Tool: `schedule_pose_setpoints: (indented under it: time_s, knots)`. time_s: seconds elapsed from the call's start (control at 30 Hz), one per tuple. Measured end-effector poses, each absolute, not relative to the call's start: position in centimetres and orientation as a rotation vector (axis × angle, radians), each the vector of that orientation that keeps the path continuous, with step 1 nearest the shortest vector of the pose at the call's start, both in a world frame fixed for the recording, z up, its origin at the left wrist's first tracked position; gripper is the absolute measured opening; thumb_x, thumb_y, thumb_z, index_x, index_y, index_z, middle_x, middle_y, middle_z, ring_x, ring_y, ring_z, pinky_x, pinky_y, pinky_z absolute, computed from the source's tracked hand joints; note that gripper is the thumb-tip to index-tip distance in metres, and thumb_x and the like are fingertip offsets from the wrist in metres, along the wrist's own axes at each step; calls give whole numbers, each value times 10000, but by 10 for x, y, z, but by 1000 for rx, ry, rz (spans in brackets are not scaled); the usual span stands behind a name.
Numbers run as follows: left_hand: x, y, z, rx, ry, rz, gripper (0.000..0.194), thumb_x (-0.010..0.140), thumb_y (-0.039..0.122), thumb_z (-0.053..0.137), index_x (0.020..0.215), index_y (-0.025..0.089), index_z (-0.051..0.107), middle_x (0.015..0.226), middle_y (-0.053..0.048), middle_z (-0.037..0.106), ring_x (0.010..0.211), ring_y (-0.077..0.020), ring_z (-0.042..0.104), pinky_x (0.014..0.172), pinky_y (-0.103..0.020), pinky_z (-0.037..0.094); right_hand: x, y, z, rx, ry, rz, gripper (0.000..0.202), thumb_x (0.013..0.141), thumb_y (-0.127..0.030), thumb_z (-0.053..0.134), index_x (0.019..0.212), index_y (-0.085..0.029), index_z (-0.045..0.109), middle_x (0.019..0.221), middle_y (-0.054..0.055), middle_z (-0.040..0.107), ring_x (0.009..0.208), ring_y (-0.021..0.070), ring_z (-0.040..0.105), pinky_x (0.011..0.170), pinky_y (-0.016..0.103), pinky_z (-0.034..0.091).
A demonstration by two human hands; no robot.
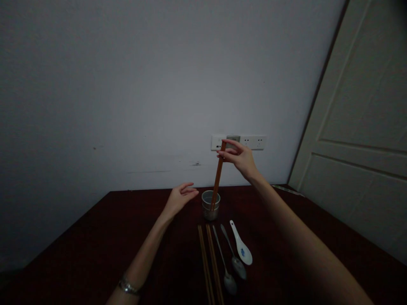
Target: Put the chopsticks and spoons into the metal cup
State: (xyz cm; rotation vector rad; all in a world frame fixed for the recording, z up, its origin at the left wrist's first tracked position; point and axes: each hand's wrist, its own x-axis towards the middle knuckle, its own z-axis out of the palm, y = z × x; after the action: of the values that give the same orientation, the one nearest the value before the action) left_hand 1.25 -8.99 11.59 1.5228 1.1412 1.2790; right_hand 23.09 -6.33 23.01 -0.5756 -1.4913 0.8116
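My right hand [237,156] pinches a pair of brown chopsticks [218,178] near their top ends. They stand nearly upright, slightly tilted, with their lower ends at the small grey cup [206,212]. Whether those ends are inside the cup or in front of its wall, I cannot tell. Just left of the cup hovers my left hand [182,195], fingers apart and holding nothing. Nearer to me, two more pairs of chopsticks [206,262] lie on the table beside two metal spoons [229,283] and a white soup spoon [244,253] with a blue mark.
The dark red table [104,228] meets a pale wall [159,84] behind the cup. Wall sockets [257,142] sit behind my right hand. A panelled door [356,169] stands at the right, and a thin flat strip [288,190] lies at the table's back right edge.
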Motion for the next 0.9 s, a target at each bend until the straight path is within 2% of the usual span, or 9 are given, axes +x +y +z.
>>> schedule_pose_setpoints:
  time_s: [0.17,0.3,0.43,0.6,0.9]
  knots:
    - [14,-62,74,1626,1117,1136,840,543,336,777,1260,115,400,1246,-209,476,1100,-256,512,918,-383,413,232,-22,240,-513,-1482,719,539,579,-316,727,1075,-178,568,683,-1,672,673,158,647,659,327,547]
    - [29,-53,48,1717,1016,1050,1023,490,320,808,1345,147,274,1339,-221,360,1214,-302,389,1007,-441,297,227,4,229,-512,-1524,723,540,567,-336,731,1060,-183,573,678,-1,672,661,160,646,630,318,548]
    - [45,-46,31,1749,891,1093,1108,507,306,801,1385,173,139,1363,-195,341,1232,-284,369,1045,-442,227,221,21,208,-522,-1548,751,514,580,-323,723,1054,-191,574,690,-1,676,663,159,642,623,316,547]
    - [54,-34,15,1698,881,1168,1164,533,281,790,1393,176,13,1349,-190,356,1214,-275,394,1038,-438,246,214,27,183,-549,-1557,796,476,599,-289,708,1044,-184,577,684,2,674,657,160,639,632,322,541]
    - [59,-34,8,1574,889,1212,1134,559,233,771,1384,172,-5,1307,-190,400,1162,-269,453,994,-430,323,205,35,145,-572,-1557,879,473,615,-288,699,1057,-183,568,692,4,671,665,166,640,633,315,532]
